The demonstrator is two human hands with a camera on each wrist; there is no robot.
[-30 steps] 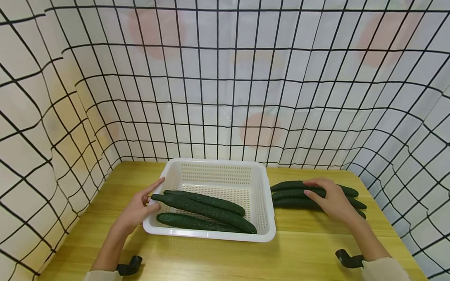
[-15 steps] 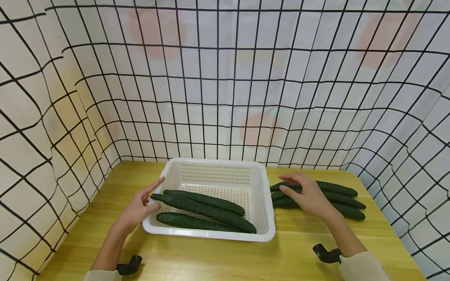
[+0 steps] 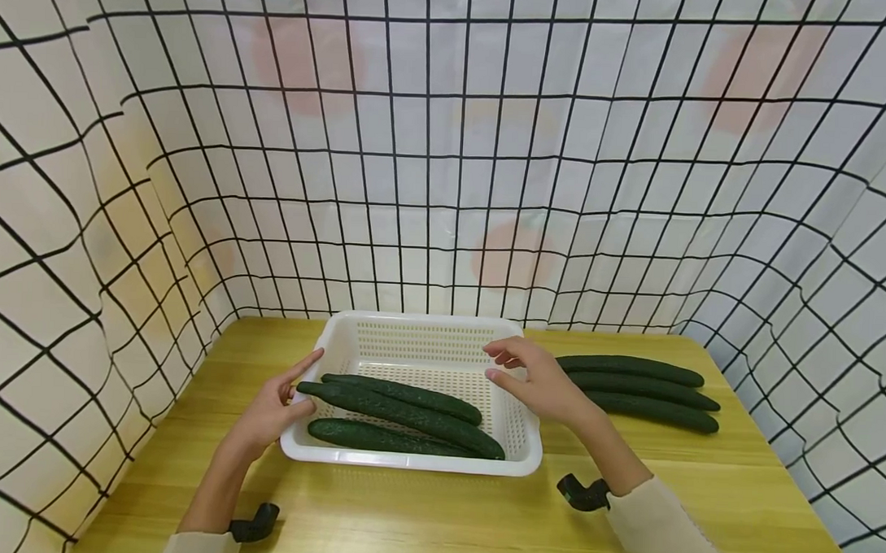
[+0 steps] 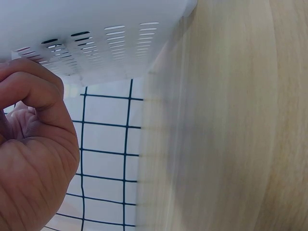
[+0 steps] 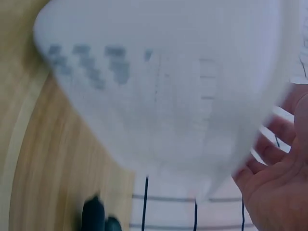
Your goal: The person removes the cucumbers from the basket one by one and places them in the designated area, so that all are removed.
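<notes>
A white plastic basket (image 3: 414, 463) holds three dark green cucumbers (image 3: 386, 436) lying lengthwise. My left hand (image 3: 266, 413) grips its left rim, thumb on the rim side; the left wrist view shows curled fingers (image 4: 41, 89) against the slotted wall (image 4: 120, 41). Over the right rim hovers my right hand (image 3: 545, 386), fingers loosely spread and nothing in them. In the right wrist view the right hand (image 5: 284, 163) is beside the blurred basket rim (image 5: 269, 91). Three more cucumbers (image 3: 644, 388) lie side by side on the table, their left ends partly hidden behind the right hand.
The wooden table (image 3: 405, 519) runs under everything. Black grid mesh (image 3: 462, 155) over pale sheeting encloses the back and both sides. Dark wrist-worn devices (image 3: 254, 524) sit on both wrists.
My right hand has moved left, from above the cucumbers on the table to the basket's right rim. The left hand, basket and cucumbers stay in place.
</notes>
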